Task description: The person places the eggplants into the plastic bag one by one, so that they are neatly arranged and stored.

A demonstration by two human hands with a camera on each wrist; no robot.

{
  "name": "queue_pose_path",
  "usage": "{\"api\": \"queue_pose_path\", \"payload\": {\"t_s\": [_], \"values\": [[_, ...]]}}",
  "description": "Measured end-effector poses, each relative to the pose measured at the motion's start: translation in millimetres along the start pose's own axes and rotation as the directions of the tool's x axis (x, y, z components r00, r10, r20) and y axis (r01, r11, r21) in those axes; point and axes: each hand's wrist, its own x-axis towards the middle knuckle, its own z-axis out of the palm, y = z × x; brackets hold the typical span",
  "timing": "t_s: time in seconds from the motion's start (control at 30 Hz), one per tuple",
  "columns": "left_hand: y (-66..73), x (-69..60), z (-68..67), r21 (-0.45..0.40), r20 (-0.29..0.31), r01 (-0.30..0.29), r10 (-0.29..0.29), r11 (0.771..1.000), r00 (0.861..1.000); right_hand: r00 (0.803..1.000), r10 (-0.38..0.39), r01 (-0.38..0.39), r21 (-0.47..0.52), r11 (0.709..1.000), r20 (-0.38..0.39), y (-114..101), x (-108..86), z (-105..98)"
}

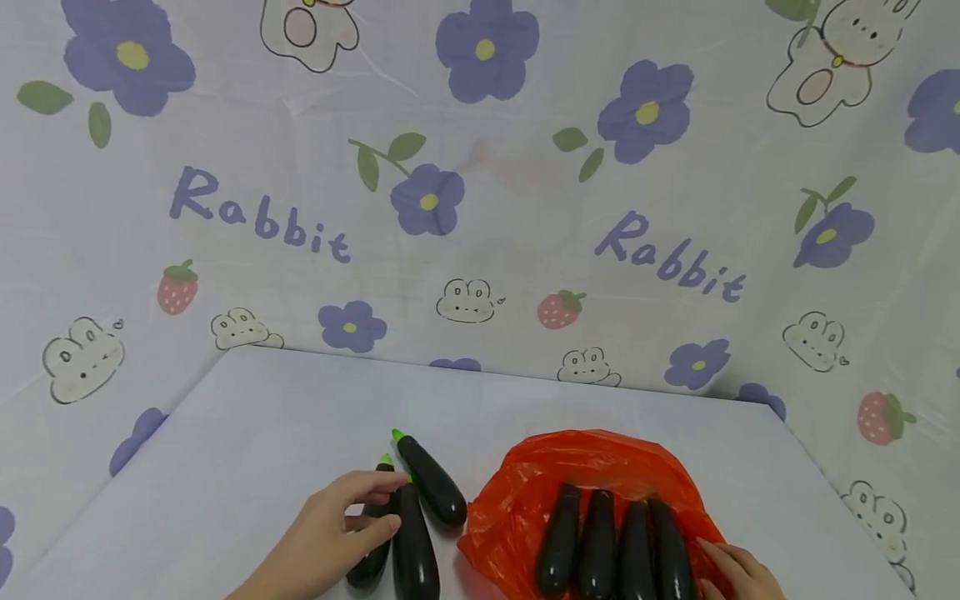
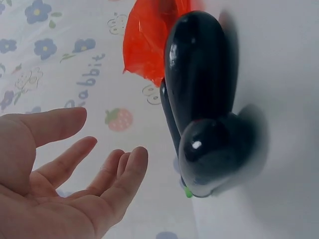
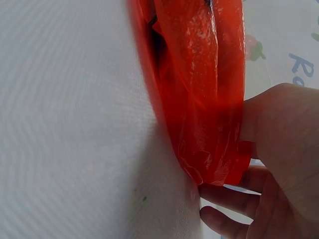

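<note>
Several dark eggplants [image 1: 597, 546] lie side by side in an opened red plastic bag [image 1: 517, 500]. Left of the bag, three more rest on the white table: one slanting [image 1: 431, 481], one in the middle [image 1: 415, 542] and one [image 1: 369, 567] partly covered by my left hand [image 1: 330, 529]. That hand hovers over them with parted fingers; in the left wrist view the hand [image 2: 75, 184] stands apart from the eggplants [image 2: 199, 69], holding nothing. My right hand [image 1: 738, 571] is at the bag's right edge; in the right wrist view the hand [image 3: 279, 169] pinches the red plastic [image 3: 209, 124].
The white table [image 1: 300, 417] reaches back to a hanging cloth [image 1: 525, 242] printed with flowers, rabbits and strawberries. The cloth also runs along the table's left and right sides.
</note>
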Motion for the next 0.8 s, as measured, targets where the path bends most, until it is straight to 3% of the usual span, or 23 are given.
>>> {"api": "queue_pose_path", "payload": {"t_s": [0.33, 0.57, 0.8], "values": [[-19.3, -4.5, -9.7, -0.006, -0.101, 0.125, -0.125, 0.992, 0.987, 0.992, 0.054, -0.055, 0.008, 0.998, 0.111, -4, 3.9, -8], [-37.5, -4.5, -14.1, -0.064, -0.064, 0.153, -0.157, 0.986, 0.985, 0.988, 0.082, -0.086, 0.022, 0.996, 0.134, -5, 1.9, -8], [-50.3, 2.4, -13.5, -0.025, -0.114, 0.22, -0.221, 0.975, 0.969, 0.996, 0.01, -0.012, 0.024, 1.0, 0.092, -3, 1.8, -10]]}}
